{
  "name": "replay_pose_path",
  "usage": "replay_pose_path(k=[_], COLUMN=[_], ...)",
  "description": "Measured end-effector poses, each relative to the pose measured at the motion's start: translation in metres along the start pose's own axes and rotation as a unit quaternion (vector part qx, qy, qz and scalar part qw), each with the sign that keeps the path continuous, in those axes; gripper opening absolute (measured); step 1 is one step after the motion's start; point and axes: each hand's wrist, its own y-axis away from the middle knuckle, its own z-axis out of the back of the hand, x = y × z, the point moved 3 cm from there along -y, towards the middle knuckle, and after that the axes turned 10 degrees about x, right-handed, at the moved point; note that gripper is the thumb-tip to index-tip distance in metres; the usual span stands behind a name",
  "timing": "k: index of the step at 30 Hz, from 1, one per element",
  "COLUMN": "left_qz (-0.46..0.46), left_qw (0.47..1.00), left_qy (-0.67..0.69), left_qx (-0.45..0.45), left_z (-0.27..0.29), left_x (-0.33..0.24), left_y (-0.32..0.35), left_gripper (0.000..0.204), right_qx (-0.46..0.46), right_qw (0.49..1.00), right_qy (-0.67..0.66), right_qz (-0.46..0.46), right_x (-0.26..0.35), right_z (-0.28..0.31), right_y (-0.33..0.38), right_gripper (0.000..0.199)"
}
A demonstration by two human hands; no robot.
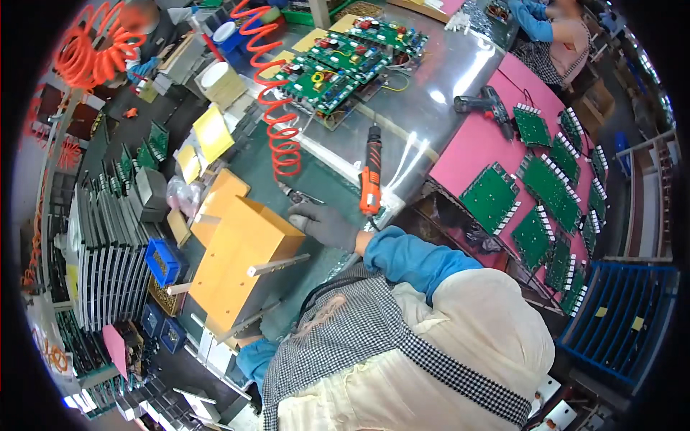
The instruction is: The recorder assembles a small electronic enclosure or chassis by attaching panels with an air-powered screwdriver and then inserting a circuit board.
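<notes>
1. Your right hand (325,224), gloved in grey, rests flat on the table (431,79) at the top right corner of the yellow box (241,262). Its grip is released; the fingers lie spread and hold nothing.
2. Your left hand (248,332) is almost wholly hidden under the box's lower edge, above your blue sleeve, so you cannot tell its grip.
3. The box lies tilted in front of you, closed, with grey metal bars (279,264) sticking out from its right and lower sides. What is inside it does not show.
4. A second yellow block (218,203) lies just behind the box, touching it.
5. A blue bin (164,261) sits just left of the box; small parts fill it, too small to tell apart.
6. A blue crate (624,323) stands far to your right, its contents hidden.
7. An orange screwdriver (371,179) hangs upright just right of your right hand, and an orange coiled hose (282,115) runs down behind it.
8. Green circuit boards (338,61) are stacked at the far end of the table; more boards (550,190) lie in rows on a pink mat (474,147) to your right, beside a dark drill (485,106).
9. Grey plates (108,251) stand in a rack on your left.
10. Other people work across the table.
</notes>
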Motion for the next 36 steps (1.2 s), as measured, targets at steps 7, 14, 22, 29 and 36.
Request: replay_pose_path(k=[7,14,22,29,36], left_qz=[-0.001,0.005,0.009,-0.007,-0.059], left_qw=[0.999,0.998,0.997,0.995,0.974], left_qy=[0.022,0.031,0.046,0.073,0.193], left_qx=[0.043,0.06,0.054,0.068,0.104], left_z=[0.004,0.01,0.033,0.041,0.05], left_x=[-0.008,-0.022,-0.025,-0.036,-0.016], left_y=[-0.009,-0.02,-0.02,-0.012,-0.008], left_gripper=[0.046,0.045,0.043,0.042,0.041], right_qx=[-0.049,-0.078,0.067,0.036,-0.064], right_qw=[0.994,0.996,0.995,0.998,0.996], right_qy=[-0.08,-0.03,-0.076,-0.048,0.03], right_qz=[-0.053,-0.026,-0.021,-0.024,-0.049], right_x=[-0.018,0.0,0.014,-0.01,-0.041], right_z=[-0.036,-0.051,-0.098,-0.124,-0.104], right_y=[-0.009,0.011,0.007,0.004,-0.001], right_gripper=[0.036,0.034,0.038,0.042,0.04])
